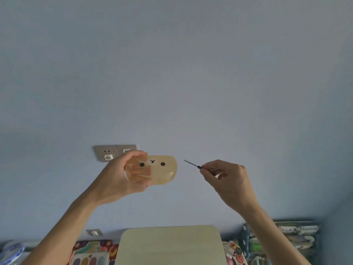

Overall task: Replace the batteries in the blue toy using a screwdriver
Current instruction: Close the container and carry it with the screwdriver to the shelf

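Observation:
A rounded, translucent beige toy (pixel 162 170) with two black dot eyes and a small mouth is held up in front of the blue-grey wall. My left hand (pixel 122 175) grips its left half, and the fingers show through the plastic. My right hand (pixel 227 178) is to the right of the toy, apart from it, pinching a thin screwdriver (pixel 192 164) whose metal tip points up-left toward the toy. No blue toy and no batteries are visible in this frame.
A light wooden table top (pixel 172 245) lies below the hands. Wall sockets (pixel 114 153) sit behind the toy, with another socket (pixel 94 232) lower down. Colourful toys and boxes (pixel 91 253) lie at lower left, stacked patterned items (pixel 282 241) at lower right.

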Motion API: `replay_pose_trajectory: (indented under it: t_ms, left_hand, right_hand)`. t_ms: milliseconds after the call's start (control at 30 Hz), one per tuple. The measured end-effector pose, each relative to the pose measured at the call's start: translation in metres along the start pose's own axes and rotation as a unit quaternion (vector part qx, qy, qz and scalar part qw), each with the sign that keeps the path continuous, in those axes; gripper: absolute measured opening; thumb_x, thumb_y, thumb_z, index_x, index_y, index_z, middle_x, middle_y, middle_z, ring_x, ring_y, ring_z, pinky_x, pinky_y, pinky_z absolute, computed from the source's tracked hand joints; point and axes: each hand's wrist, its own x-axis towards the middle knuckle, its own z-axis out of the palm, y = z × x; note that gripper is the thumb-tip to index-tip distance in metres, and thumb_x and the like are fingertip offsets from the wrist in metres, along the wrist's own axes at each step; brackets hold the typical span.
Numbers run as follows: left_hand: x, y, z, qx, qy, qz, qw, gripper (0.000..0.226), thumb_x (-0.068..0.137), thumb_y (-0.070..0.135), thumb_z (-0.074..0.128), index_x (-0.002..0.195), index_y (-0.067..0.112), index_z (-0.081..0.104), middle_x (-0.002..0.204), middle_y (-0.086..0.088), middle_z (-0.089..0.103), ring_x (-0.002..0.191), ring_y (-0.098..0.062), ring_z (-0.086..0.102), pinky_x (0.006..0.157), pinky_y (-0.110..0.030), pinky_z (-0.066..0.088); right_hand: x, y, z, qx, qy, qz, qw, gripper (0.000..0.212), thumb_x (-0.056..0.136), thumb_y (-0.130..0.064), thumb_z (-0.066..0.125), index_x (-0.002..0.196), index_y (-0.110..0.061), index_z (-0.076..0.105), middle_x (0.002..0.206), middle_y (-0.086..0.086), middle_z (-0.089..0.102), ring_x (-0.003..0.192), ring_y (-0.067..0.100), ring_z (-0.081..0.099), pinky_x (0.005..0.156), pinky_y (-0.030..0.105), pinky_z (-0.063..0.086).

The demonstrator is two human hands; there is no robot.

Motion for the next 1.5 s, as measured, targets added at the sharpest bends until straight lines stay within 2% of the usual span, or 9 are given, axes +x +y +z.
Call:
replay_pose_trajectory:
  t_ms: [333,467,733,867,1000,1100,1200,1400,1500]
  left_hand:
    - [0.014,0.084,-0.003,-0.052,-0.013,0.075,0.996,0.07,0.062,0.03,0.096,0.124,0.038,0.064,0.124,0.015,0.073,0.112,-0.006,0.073,0.088,-0.026,0.062]
    - [0.031,0.121,0.051,-0.065,-0.084,0.136,0.985,0.071,0.069,0.013,0.098,0.129,0.031,0.063,0.126,0.008,0.073,0.111,-0.001,0.071,0.08,-0.009,0.054]
    - [0.033,0.237,0.224,-0.138,-0.272,0.275,0.912,0.075,0.07,0.007,0.095,0.133,0.025,0.059,0.129,0.006,0.069,0.11,-0.003,0.072,0.086,-0.014,0.057]
    - [0.002,0.311,0.305,-0.166,-0.36,0.326,0.858,0.081,0.07,0.006,0.096,0.14,0.021,0.056,0.127,0.007,0.07,0.108,0.001,0.073,0.084,-0.011,0.057]
    - [-0.039,0.38,0.382,-0.172,-0.424,0.38,0.804,0.078,0.07,0.014,0.098,0.136,0.022,0.058,0.123,0.009,0.072,0.106,-0.002,0.075,0.086,-0.02,0.063]
    - [-0.074,0.432,0.439,-0.173,-0.457,0.415,0.768,0.074,0.073,0.017,0.098,0.136,0.02,0.059,0.121,0.007,0.073,0.104,-0.001,0.074,0.082,-0.016,0.06]
    - [-0.105,0.485,0.495,-0.187,-0.482,0.428,0.741,0.077,0.068,0.027,0.098,0.135,0.021,0.06,0.121,0.008,0.073,0.103,0.003,0.074,0.082,-0.013,0.058]
    - [-0.142,0.582,0.597,-0.203,-0.502,0.442,0.716,0.082,0.062,0.042,0.095,0.134,0.027,0.061,0.124,0.008,0.075,0.107,-0.01,0.077,0.091,-0.029,0.064]
    - [-0.151,0.622,0.649,-0.199,-0.499,0.453,0.711,0.076,0.069,0.03,0.099,0.135,0.026,0.06,0.124,0.006,0.075,0.109,-0.014,0.076,0.093,-0.033,0.065]
  right_hand:
    - [-0.014,-0.04,-0.081,-0.022,0.111,-0.003,0.994,0.009,0.085,-0.014,0.083,0.083,-0.022,0.083,0.073,-0.017,0.078,0.068,0.001,0.073,0.067,0.017,0.058]
    - [-0.058,-0.033,-0.139,-0.07,0.198,0.037,0.977,0.009,0.084,-0.011,0.083,0.084,-0.02,0.084,0.068,-0.016,0.078,0.069,-0.001,0.074,0.068,0.008,0.056]
    - [-0.222,-0.022,-0.266,-0.207,0.379,0.178,0.884,0.011,0.084,-0.016,0.084,0.087,-0.027,0.086,0.072,-0.019,0.079,0.069,-0.006,0.075,0.071,0.012,0.058]
    - [-0.306,-0.029,-0.318,-0.267,0.451,0.228,0.821,0.011,0.084,-0.015,0.083,0.088,-0.025,0.085,0.074,-0.018,0.079,0.074,-0.011,0.072,0.068,0.0,0.05]
    - [-0.381,-0.03,-0.364,-0.299,0.513,0.261,0.761,0.013,0.084,-0.018,0.085,0.085,-0.031,0.083,0.072,-0.024,0.076,0.069,-0.003,0.075,0.079,0.027,0.061]
    - [-0.426,-0.027,-0.402,-0.317,0.539,0.282,0.727,0.028,0.083,-0.022,0.084,0.073,-0.046,0.073,0.068,-0.04,0.07,0.079,-0.007,0.073,0.077,0.018,0.052]
    - [-0.465,-0.015,-0.45,-0.339,0.57,0.28,0.694,0.019,0.083,-0.016,0.085,0.077,-0.033,0.081,0.061,-0.022,0.073,0.069,0.003,0.076,0.081,0.03,0.059]
    - [-0.517,0.014,-0.554,-0.351,0.572,0.3,0.678,0.013,0.083,-0.016,0.085,0.079,-0.028,0.083,0.06,-0.033,0.068,0.074,-0.005,0.075,0.08,0.021,0.057]
    - [-0.533,0.031,-0.608,-0.375,0.565,0.299,0.671,0.01,0.083,-0.017,0.085,0.079,-0.025,0.085,0.066,-0.032,0.067,0.068,-0.003,0.075,0.087,0.035,0.06]
